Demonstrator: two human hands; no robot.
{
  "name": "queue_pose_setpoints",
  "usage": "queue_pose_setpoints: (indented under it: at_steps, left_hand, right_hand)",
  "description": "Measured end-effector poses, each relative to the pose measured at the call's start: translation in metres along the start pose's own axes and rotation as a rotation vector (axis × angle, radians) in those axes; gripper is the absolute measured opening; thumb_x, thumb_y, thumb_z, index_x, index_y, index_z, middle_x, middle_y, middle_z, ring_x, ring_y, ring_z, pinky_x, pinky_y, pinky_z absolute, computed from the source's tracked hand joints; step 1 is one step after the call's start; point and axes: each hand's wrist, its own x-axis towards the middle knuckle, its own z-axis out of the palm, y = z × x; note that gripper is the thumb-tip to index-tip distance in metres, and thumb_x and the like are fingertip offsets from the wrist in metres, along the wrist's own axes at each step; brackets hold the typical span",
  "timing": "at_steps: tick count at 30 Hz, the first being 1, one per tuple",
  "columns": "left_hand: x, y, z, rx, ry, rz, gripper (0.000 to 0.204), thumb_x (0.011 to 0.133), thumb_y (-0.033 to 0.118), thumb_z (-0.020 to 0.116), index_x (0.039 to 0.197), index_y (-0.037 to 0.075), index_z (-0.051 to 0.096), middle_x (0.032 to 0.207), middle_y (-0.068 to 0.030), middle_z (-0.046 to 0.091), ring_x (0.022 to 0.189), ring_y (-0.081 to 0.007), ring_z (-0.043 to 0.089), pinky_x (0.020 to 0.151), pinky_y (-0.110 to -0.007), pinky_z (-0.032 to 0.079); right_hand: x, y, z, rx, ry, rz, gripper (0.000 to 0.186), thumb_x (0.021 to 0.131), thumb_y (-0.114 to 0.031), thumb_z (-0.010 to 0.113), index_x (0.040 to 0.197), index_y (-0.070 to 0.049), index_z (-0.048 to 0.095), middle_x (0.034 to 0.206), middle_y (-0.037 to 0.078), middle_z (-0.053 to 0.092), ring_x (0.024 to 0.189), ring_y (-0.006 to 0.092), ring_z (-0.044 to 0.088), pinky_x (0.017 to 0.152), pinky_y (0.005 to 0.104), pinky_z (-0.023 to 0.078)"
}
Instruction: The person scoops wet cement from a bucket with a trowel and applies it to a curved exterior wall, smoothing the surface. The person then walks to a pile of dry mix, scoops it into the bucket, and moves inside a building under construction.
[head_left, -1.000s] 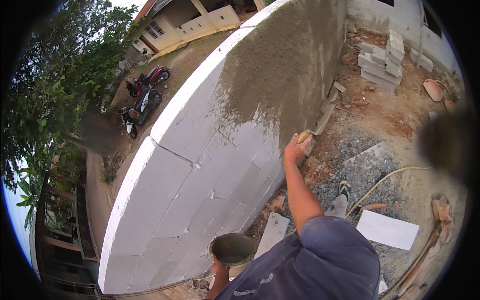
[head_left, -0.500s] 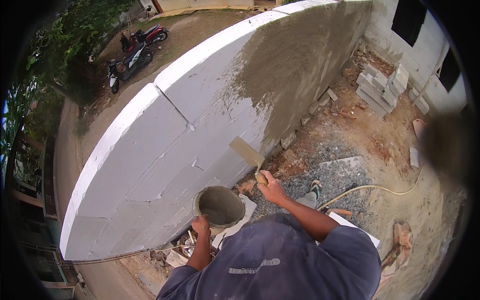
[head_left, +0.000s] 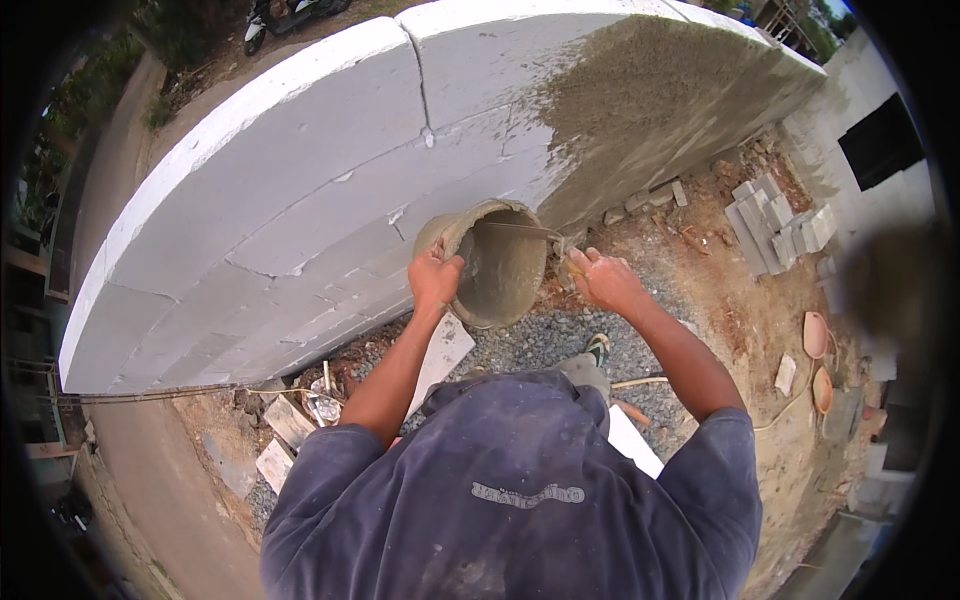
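1. Nearest is the person's dark shirt (head_left: 500, 460), with both bare forearms now stretched forward past it.
2. The left hand (head_left: 436, 278) has its grip closed on the near-left rim of the bucket (head_left: 512, 285). Half a second ago the bucket sat lower, its mouth facing up; now it is tipped, mouth turned toward the right hand.
3. The right hand (head_left: 606, 281) has its grip wrapped around the handle of the trowel (head_left: 530, 231). The blade, which was outside the bucket, now reaches in through the mouth, seen nearly edge-on.
4. That shift seems to move the work from the wall face to the bucket, the tilt bringing its inside within easier reach of the blade. How much mortar is inside, or on the blade, cannot be told.
5. Just beyond stands the pale block wall (head_left: 300, 220); whether the bucket touches it is unclear. The grey coat (head_left: 650, 100) covers its right part and ends in a ragged edge, so the left part looks yet to be coated.
6. Farther off, loose blocks (head_left: 775, 225) are stacked at the right, and part of a scooter (head_left: 290, 18) shows beyond the wall.
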Motion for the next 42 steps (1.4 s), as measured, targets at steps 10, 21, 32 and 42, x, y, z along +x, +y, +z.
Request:
queue_pose_setpoints:
  at_steps: [10, 21, 32, 42]
  left_hand:
    - [-0.016, 0.050, -0.011, -0.015, 0.070, 0.282, 0.051, 0.062, 0.015, 0.063, 0.111, 0.001, 0.063, 0.069, -0.0176, 0.062, 0.066, -0.0269, 0.063, 0.069, -0.034, 0.050]
    - [-0.008, 0.025, -0.017, -0.079, 0.000, 0.291, 0.041, 0.061, 0.012, 0.065, 0.101, 0.002, 0.067, 0.064, -0.0131, 0.059, 0.056, -0.0201, 0.057, 0.061, -0.032, 0.048]
    - [-0.039, 0.012, -0.018, -0.121, 0.142, 0.157, 0.040, 0.071, 0.014, 0.070, 0.106, -0.004, 0.063, 0.071, 0.0003, 0.054, 0.060, -0.0064, 0.043, 0.056, -0.023, 0.038]
    - [0.000, -0.062, -0.020, -0.800, 0.249, -0.454, 0.063, 0.088, 0.054, 0.052, 0.096, -0.008, 0.059, 0.088, -0.0144, 0.061, 0.081, -0.0241, 0.062, 0.074, -0.036, 0.053]
  right_hand:
    - [0.001, -0.030, 0.111, 0.277, -0.093, 0.223, 0.047, 0.090, -0.030, 0.048, 0.127, -0.004, 0.040, 0.094, 0.024, 0.059, 0.082, 0.0383, 0.063, 0.071, 0.0464, 0.050]
    - [-0.007, -0.122, 0.092, 1.833, -0.745, 0.490, 0.024, 0.092, -0.031, 0.050, 0.108, -0.015, 0.043, 0.067, 0.004, 0.049, 0.047, 0.0124, 0.046, 0.039, 0.0265, 0.038]
    - [0.008, -0.144, 0.051, 2.236, -0.620, 0.407, 0.025, 0.094, -0.035, 0.048, 0.108, -0.015, 0.045, 0.069, 0.003, 0.049, 0.049, 0.0097, 0.047, 0.039, 0.0233, 0.039]
    - [-0.017, -0.118, 0.067, 2.295, -0.378, 0.443, 0.025, 0.095, -0.031, 0.043, 0.113, -0.013, 0.047, 0.071, 0.005, 0.053, 0.051, 0.0135, 0.050, 0.042, 0.0274, 0.042]
